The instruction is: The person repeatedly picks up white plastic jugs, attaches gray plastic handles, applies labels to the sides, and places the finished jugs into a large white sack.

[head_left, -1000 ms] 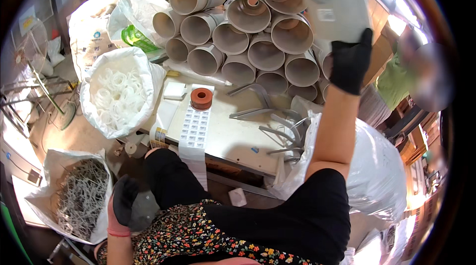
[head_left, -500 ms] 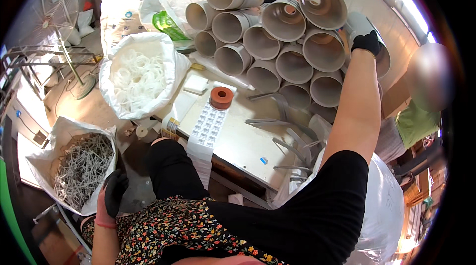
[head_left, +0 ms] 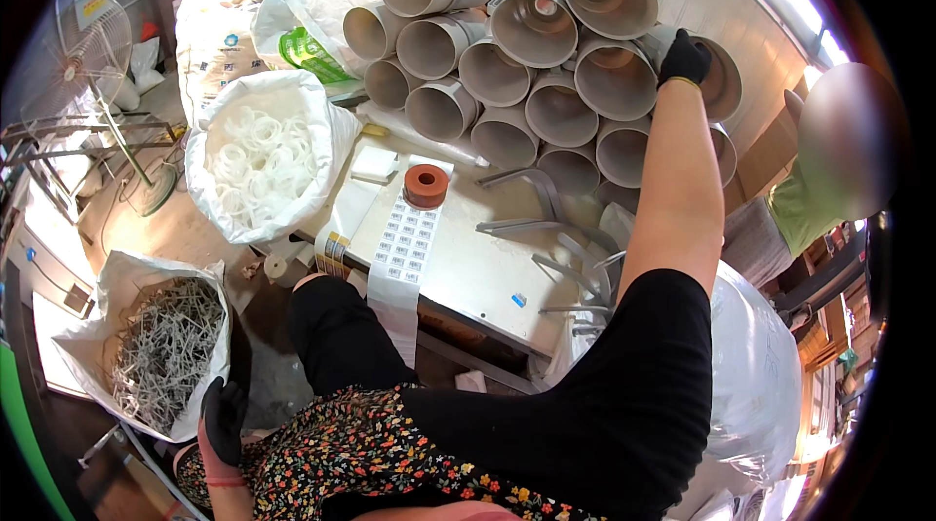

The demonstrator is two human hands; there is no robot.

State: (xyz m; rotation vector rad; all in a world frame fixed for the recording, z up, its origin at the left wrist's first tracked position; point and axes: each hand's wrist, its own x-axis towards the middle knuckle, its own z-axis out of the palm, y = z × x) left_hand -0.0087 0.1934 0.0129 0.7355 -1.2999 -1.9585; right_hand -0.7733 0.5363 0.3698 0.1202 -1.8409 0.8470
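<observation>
The right hand [head_left: 684,58] is gripping a pipe [head_left: 717,82] rim on the stack; it should pull straight so neighbours stay put. The left hand [head_left: 224,419] is hanging empty, loosely curled.

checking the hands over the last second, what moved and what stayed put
The right hand went from raised in open air to resting on the rim of a pipe fitting at the right of the pipe stack. The left hand dropped lower beside the bag of metal clips; whether it holds anything is unclear. Stack, label strip and tape roll are unchanged.
</observation>
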